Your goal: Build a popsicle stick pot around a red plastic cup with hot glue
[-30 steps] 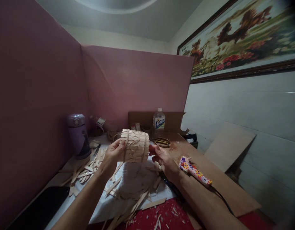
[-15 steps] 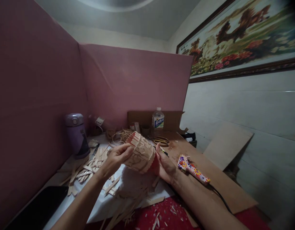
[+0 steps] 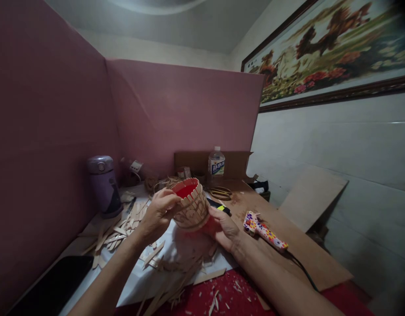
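Between my two hands is a round pot point(image 3: 191, 211) covered in pale wooden craft sticks, with a red inside showing through its open top. It tilts slightly, held above the white sheet. My left hand point(image 3: 161, 208) pinches its rim on the left, thumb at the edge. Low on the right side, my right hand point(image 3: 222, 229) grips the pot near its base; some of those fingers are hidden underneath. Loose craft sticks point(image 3: 136, 217) lie in a heap left of my left hand. To the right of my right hand rests a flower-patterned glue gun point(image 3: 264, 232).
A purple flask point(image 3: 104, 186) stands at the left, with a black phone-like slab point(image 3: 54, 285) nearer me. Behind the pot are a clear bottle point(image 3: 216, 164), gold-handled scissors point(image 3: 220, 192) and a black-and-yellow cutter point(image 3: 221, 207). Wood scraps litter the red cloth point(image 3: 228, 294). Pink panels stand behind.
The pot has been turned more upright, so its open top and red inside now show. Both hands have moved with it, and the cutter behind is more visible.
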Demonstrator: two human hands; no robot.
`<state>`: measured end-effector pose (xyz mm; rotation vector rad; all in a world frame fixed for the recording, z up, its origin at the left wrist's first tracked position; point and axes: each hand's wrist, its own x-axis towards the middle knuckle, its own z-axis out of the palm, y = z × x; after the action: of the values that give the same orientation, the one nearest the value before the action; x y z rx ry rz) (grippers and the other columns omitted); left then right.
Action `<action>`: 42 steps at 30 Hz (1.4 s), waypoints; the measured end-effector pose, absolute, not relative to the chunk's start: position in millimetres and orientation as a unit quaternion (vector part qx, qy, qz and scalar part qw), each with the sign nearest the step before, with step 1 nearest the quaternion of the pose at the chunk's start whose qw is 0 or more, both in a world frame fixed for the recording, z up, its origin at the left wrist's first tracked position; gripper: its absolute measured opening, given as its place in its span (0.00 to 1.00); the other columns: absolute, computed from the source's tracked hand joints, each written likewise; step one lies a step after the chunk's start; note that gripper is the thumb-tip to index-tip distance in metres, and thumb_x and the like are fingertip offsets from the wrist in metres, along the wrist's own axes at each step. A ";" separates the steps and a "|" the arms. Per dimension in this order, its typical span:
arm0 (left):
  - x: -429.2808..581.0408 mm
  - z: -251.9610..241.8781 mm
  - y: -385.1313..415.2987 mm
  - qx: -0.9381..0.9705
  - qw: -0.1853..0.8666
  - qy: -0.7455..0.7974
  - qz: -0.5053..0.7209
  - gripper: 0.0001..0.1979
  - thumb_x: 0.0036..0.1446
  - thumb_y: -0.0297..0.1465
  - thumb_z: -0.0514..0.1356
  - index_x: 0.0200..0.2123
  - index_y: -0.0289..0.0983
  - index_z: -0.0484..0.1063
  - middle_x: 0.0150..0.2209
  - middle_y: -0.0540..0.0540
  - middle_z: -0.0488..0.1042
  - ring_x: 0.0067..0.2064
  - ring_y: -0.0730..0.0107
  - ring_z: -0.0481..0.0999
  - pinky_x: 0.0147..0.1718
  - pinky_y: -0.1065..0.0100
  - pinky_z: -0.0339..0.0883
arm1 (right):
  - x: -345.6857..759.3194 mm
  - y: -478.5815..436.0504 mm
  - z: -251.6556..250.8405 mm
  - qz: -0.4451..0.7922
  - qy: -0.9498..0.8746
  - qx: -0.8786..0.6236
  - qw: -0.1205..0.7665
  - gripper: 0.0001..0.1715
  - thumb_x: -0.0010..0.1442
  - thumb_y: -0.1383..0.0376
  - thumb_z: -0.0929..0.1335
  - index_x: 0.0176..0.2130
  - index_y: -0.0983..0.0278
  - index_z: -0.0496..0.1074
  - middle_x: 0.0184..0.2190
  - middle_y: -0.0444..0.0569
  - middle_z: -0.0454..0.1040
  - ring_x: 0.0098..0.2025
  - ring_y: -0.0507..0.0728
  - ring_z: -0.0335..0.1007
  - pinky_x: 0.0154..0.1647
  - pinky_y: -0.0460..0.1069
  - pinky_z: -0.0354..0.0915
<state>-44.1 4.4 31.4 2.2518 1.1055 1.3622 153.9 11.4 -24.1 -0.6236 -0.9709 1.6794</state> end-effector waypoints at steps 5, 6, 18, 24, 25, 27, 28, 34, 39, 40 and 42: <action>-45.1 32.9 4.3 0.750 0.214 0.370 0.505 0.07 0.53 0.33 0.61 0.28 0.37 0.77 0.31 0.46 0.70 0.35 0.66 0.68 0.35 0.70 0.62 | 153.2 8.4 -25.2 0.688 -0.388 -0.279 0.547 0.12 0.50 0.62 0.72 0.37 0.61 0.73 0.30 0.48 0.80 0.34 0.58 0.77 0.37 0.54 0.72; -45.6 33.2 4.0 0.739 0.244 0.368 0.509 0.07 0.52 0.34 0.61 0.29 0.37 0.77 0.30 0.47 0.71 0.33 0.68 0.68 0.34 0.71 0.62 | 152.4 7.8 -25.2 0.689 -0.393 -0.279 0.542 0.12 0.50 0.60 0.71 0.37 0.61 0.73 0.30 0.48 0.80 0.34 0.58 0.77 0.37 0.54 0.72; -40.5 42.1 -2.5 0.606 0.421 0.364 0.568 0.11 0.41 0.36 0.69 0.28 0.34 0.80 0.23 0.48 0.73 0.26 0.74 0.66 0.26 0.74 0.60 | 150.2 5.3 -32.1 0.329 -0.660 -0.376 0.561 0.52 0.49 0.35 0.64 0.61 0.63 0.59 0.63 0.58 0.58 0.65 0.65 0.51 0.66 0.59 0.48; -37.4 41.6 -5.2 0.565 0.422 0.384 0.596 0.15 0.40 0.38 0.70 0.29 0.33 0.80 0.22 0.49 0.72 0.25 0.75 0.65 0.24 0.74 0.58 | 145.8 -12.9 -23.6 0.261 -0.658 -0.395 0.586 0.53 0.50 0.40 0.68 0.64 0.62 0.52 0.64 0.60 0.55 0.65 0.67 0.51 0.64 0.62 0.52; -36.4 40.6 -4.6 0.553 0.417 0.387 0.609 0.15 0.40 0.38 0.70 0.29 0.33 0.79 0.22 0.49 0.72 0.24 0.75 0.65 0.24 0.74 0.58 | 145.2 -12.9 -24.0 0.255 -0.645 -0.406 0.595 0.52 0.50 0.40 0.68 0.64 0.62 0.52 0.64 0.60 0.55 0.65 0.68 0.51 0.63 0.62 0.52; -33.8 38.4 -3.4 0.528 0.411 0.390 0.633 0.15 0.39 0.38 0.70 0.28 0.33 0.79 0.22 0.49 0.73 0.24 0.75 0.66 0.23 0.74 0.58 | 143.1 -11.8 -26.6 0.267 -0.625 -0.417 0.603 0.54 0.48 0.38 0.68 0.63 0.63 0.53 0.64 0.61 0.54 0.66 0.68 0.48 0.63 0.63 0.52; -32.3 37.4 -3.0 0.517 0.411 0.391 0.642 0.15 0.39 0.38 0.69 0.28 0.33 0.79 0.21 0.49 0.72 0.24 0.75 0.66 0.23 0.74 0.58 | 141.4 -11.4 -28.5 0.285 -0.617 -0.420 0.602 0.57 0.46 0.38 0.69 0.63 0.63 0.53 0.64 0.61 0.54 0.67 0.69 0.46 0.63 0.63 0.52; -23.4 35.0 -7.0 0.500 0.404 0.389 0.659 0.15 0.40 0.38 0.69 0.29 0.33 0.79 0.22 0.50 0.72 0.25 0.74 0.67 0.25 0.74 0.61 | 131.9 -14.5 -30.5 0.400 -0.563 -0.424 0.586 0.64 0.43 0.45 0.74 0.66 0.64 0.45 0.65 0.63 0.52 0.65 0.67 0.52 0.65 0.61 0.51; -16.6 30.6 -9.7 0.516 0.469 0.360 0.619 0.15 0.41 0.39 0.69 0.29 0.33 0.78 0.23 0.49 0.75 0.26 0.74 0.69 0.27 0.73 0.62 | 143.3 -4.8 -26.0 0.352 -0.574 -0.391 0.627 0.57 0.50 0.52 0.73 0.66 0.63 0.43 0.66 0.61 0.52 0.66 0.66 0.51 0.63 0.61 0.54; -15.7 28.8 -9.1 0.523 0.486 0.356 0.603 0.15 0.42 0.39 0.68 0.30 0.33 0.78 0.24 0.48 0.75 0.26 0.73 0.70 0.27 0.73 0.63 | 146.2 -1.5 -27.6 0.337 -0.581 -0.390 0.630 0.55 0.50 0.54 0.73 0.66 0.63 0.45 0.66 0.60 0.52 0.66 0.66 0.51 0.63 0.62 0.55; -14.8 25.0 -7.2 0.530 0.506 0.358 0.579 0.15 0.43 0.39 0.68 0.31 0.33 0.77 0.24 0.48 0.75 0.27 0.71 0.72 0.28 0.71 0.64 | 150.1 4.3 -32.8 0.326 -0.597 -0.383 0.625 0.51 0.51 0.56 0.73 0.65 0.61 0.48 0.65 0.59 0.54 0.65 0.65 0.52 0.63 0.62 0.55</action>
<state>-14.8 -7.2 25.0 1.2780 0.8630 1.3974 150.1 4.3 -32.8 -0.8786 -1.3695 0.7488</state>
